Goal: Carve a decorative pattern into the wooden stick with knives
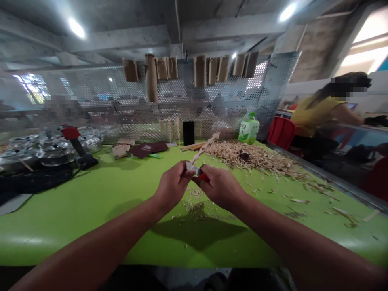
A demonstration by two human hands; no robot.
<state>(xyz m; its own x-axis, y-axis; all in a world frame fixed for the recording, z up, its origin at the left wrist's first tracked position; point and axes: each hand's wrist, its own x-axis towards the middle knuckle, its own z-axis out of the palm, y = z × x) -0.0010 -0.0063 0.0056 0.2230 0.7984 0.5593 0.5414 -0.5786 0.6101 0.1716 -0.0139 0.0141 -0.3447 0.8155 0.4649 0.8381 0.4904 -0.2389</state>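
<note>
1. Left hand [172, 186], just left of the wood shavings pile [242, 155]: its fingers [182, 173] are clenched around the lower end of a carved wooden stick [203, 148]
2. Carved wooden stick, above both hands, near the pile: likely light and stiff but fragile at its thin carved parts, so best held at the thick lower end
3. Right hand [220, 186], nearest the pile: clenched on a red-handled knife [203, 177]
4. Bottle [249, 128]: behind the pile, on the desk [60, 218]

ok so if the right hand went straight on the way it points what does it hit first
Probably the left hand, just opposite the right hand. The carved wooden piece is gripped where they meet, so depth is unclear and the wood may come first.
</note>
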